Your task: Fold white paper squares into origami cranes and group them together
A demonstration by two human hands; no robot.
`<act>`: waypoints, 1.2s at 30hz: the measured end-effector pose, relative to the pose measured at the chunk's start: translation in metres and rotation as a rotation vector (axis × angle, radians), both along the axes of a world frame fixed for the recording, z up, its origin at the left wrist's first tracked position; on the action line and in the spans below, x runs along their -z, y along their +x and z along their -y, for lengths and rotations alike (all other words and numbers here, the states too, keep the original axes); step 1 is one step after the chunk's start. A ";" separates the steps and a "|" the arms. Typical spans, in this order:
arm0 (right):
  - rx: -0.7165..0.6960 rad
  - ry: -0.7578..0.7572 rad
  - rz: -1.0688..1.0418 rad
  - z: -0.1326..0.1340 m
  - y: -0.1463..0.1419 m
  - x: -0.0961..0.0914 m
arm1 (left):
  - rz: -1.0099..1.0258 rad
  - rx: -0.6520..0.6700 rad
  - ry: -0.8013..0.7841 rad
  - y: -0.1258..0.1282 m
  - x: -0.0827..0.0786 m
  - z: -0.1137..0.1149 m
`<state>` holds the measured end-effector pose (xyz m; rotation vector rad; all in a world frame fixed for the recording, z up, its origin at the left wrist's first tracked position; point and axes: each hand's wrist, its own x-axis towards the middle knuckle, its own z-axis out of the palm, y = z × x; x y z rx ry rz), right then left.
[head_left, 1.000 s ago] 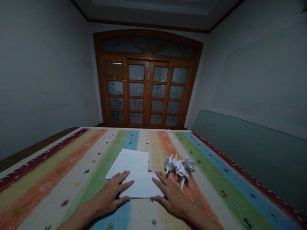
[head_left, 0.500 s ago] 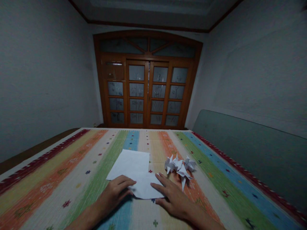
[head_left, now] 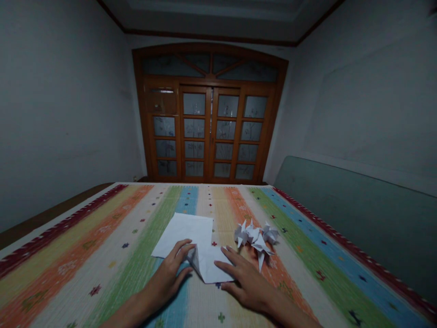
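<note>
A white sheet of paper lies on the tablecloth between my hands, its left edge raised in a fold. My left hand has its fingertips on that raised edge and appears to grip it, with the thumb lower down. My right hand rests on the right part of the same sheet, fingers spread and stretched out, holding it against the table. Just beyond is a stack or sheet of white paper, flat and partly covered by the nearer sheet and my left hand.
Several folded white paper figures sit in a cluster to the right of the sheets. A striped, patterned tablecloth covers the table. A pale green panel stands along the right side; wooden glazed doors are at the far end.
My left hand has lifted the left edge of the nearer sheet, turning it up and towards the right. My right hand stays in place on the paper.
</note>
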<state>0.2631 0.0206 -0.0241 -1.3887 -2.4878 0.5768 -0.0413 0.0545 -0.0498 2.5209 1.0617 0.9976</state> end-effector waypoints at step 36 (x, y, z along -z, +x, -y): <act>0.004 0.019 0.041 0.001 -0.001 -0.002 | -0.487 0.024 -0.042 -0.002 -0.004 0.004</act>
